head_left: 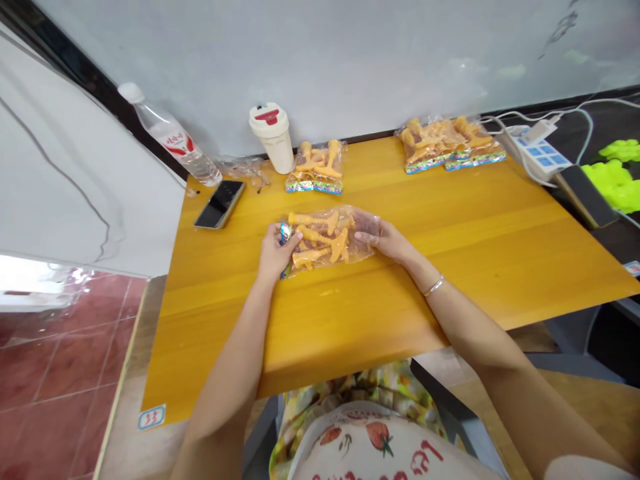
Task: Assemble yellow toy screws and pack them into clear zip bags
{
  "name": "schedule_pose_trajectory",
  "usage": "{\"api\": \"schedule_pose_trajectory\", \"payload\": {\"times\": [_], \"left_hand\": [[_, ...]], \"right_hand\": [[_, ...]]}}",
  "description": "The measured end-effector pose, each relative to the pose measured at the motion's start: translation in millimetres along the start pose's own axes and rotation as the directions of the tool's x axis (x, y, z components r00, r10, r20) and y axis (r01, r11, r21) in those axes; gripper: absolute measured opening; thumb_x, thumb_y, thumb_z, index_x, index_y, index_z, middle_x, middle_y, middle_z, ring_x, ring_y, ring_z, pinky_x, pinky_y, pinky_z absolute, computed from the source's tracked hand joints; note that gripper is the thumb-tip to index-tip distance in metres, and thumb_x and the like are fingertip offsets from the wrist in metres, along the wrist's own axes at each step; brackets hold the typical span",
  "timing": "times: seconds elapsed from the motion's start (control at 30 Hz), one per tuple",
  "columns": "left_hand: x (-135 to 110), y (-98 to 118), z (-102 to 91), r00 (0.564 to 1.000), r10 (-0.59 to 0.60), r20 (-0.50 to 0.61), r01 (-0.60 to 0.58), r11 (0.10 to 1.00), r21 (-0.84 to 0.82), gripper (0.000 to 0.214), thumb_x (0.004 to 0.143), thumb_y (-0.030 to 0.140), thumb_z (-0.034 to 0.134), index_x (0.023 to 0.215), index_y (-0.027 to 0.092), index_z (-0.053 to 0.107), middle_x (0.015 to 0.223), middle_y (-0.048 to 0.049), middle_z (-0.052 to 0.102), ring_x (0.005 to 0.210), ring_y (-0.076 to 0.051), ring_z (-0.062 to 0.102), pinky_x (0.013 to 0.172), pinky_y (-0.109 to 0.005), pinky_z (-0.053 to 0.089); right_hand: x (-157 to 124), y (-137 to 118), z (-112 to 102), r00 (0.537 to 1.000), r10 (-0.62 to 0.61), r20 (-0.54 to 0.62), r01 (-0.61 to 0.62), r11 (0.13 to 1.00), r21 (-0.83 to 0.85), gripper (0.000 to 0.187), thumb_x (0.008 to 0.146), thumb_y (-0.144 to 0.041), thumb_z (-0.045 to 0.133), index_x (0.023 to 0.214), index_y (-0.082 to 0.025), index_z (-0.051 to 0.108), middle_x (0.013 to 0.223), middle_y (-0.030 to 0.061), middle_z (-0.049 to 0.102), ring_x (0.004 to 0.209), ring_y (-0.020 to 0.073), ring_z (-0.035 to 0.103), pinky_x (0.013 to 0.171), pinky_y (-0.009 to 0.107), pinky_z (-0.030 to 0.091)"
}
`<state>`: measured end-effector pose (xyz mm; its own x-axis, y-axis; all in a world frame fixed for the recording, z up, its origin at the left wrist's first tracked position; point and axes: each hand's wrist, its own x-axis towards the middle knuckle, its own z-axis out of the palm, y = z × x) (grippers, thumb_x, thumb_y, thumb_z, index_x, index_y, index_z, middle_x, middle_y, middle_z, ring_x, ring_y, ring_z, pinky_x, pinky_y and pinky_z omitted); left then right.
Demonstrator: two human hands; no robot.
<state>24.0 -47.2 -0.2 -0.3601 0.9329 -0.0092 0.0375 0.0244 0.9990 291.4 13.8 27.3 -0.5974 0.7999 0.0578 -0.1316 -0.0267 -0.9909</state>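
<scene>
Clear plastic bag (327, 237) of orange chicken feet lies near the middle of the yellow wooden table (400, 313), held between the person's two hands. The left hand (277, 253) is curled around the bag's left end, pinching the colourful printed strip (285, 233) between thumb and fingers. The right hand (385, 240) lies palm-down with its fingers extended over the bag's right end, touching the plastic without closing on it. A thin silver bangle (434, 285) circles the right wrist. Farther along the table, a similar bag (316, 168) sits just beside a white cup with a red lid catch (273, 137), and two more bags (450, 143) lie side by side near the back edge. A black smartphone (220, 204) rests near the left edge, behind it a plastic water bottle (170, 133) lies tilted, and crumpled clear plastic (245, 167) sits between the bottle and the cup. At the right, a white power strip (543, 150) with tangled cables lies beyond the table, near a second phone (585, 197) and bright green objects (617, 177).
</scene>
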Motion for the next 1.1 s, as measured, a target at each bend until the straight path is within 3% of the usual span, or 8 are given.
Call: {"api": "schedule_pose_trajectory", "payload": {"times": [0.23, 0.43, 0.63, 0.8, 0.93, 1.1], "left_hand": [[-5.4, 1.0, 11.4, 0.997, 0.061, -0.043, -0.063, 0.996, -0.058, 0.036, 0.067, 0.033, 0.082, 0.082, 0.020, 0.052, 0.065, 0.0053, 0.061, 0.052, -0.008, 0.054, 0.053, -0.018, 0.043], [-8.1, 0.5, 17.4, 0.991, 0.079, -0.108, -0.092, 0.988, -0.125, 0.034, 0.067, 0.031, 0.081, 0.082, 0.020, 0.053, 0.066, 0.0037, 0.064, 0.052, -0.008, 0.056, 0.053, -0.018, 0.045], [-8.8, 0.3, 19.9, 0.990, 0.080, -0.117, -0.095, 0.987, -0.131, 0.038, 0.065, 0.035, 0.083, 0.081, 0.020, 0.053, 0.063, 0.0047, 0.063, 0.048, -0.008, 0.054, 0.049, -0.018, 0.043], [-11.7, 1.5, 24.4, 0.980, 0.120, -0.159, -0.144, 0.978, -0.151, 0.039, 0.065, 0.037, 0.084, 0.081, 0.020, 0.053, 0.069, 0.0032, 0.066, 0.053, -0.008, 0.056, 0.053, -0.018, 0.045], [-15.1, 4.2, 27.5, 0.982, 0.116, -0.151, -0.143, 0.973, -0.180, 0.041, 0.065, 0.039, 0.085, 0.080, 0.020, 0.052, 0.071, 0.0035, 0.066, 0.056, -0.007, 0.057, 0.055, -0.017, 0.046], [-19.4, 8.3, 29.8, 0.989, 0.098, -0.111, -0.117, 0.976, -0.186, 0.041, 0.068, 0.040, 0.084, 0.082, 0.021, 0.051, 0.072, 0.0034, 0.066, 0.051, -0.007, 0.055, 0.050, -0.018, 0.046]], "right_hand": [[-2.3, 2.8, -4.4, 0.999, 0.032, -0.019, -0.034, 0.990, -0.137, 0.059, 0.076, -0.053, 0.079, 0.125, -0.024, 0.065, 0.128, 0.0066, 0.069, 0.109, 0.0257, 0.068, 0.099, 0.043, 0.053], [-0.7, 5.9, -6.7, 0.992, -0.028, -0.125, 0.003, 0.980, -0.201, 0.062, 0.071, -0.052, 0.084, 0.123, -0.024, 0.065, 0.125, 0.0093, 0.069, 0.120, 0.0273, 0.061, 0.107, 0.047, 0.048], [-1.5, 8.9, -1.7, 0.985, 0.133, -0.110, -0.132, 0.991, 0.020, 0.072, 0.067, -0.047, 0.087, 0.130, -0.028, 0.059, 0.113, 0.0051, 0.073, 0.108, 0.0239, 0.068, 0.103, 0.047, 0.051], [-5.8, 4.2, 9.4, 0.991, 0.117, -0.057, -0.102, 0.970, 0.219, 0.063, 0.071, -0.041, 0.086, 0.128, -0.029, 0.061, 0.128, 0.0041, 0.070, 0.118, 0.0231, 0.065, 0.107, 0.043, 0.050], [-6.9, -3.3, 11.9, 0.991, 0.135, -0.002, -0.131, 0.961, 0.243, 0.056, 0.075, -0.045, 0.082, 0.125, -0.026, 0.065, 0.131, 0.0060, 0.069, 0.120, 0.0257, 0.066, 0.107, 0.044, 0.051], [-5.4, -4.3, 7.1, 0.964, 0.251, -0.093, -0.228, 0.953, 0.200, 0.044, 0.073, -0.051, 0.082, 0.105, -0.022, 0.075, 0.125, 0.0091, 0.072, 0.120, 0.0291, 0.066, 0.110, 0.046, 0.049]]}}
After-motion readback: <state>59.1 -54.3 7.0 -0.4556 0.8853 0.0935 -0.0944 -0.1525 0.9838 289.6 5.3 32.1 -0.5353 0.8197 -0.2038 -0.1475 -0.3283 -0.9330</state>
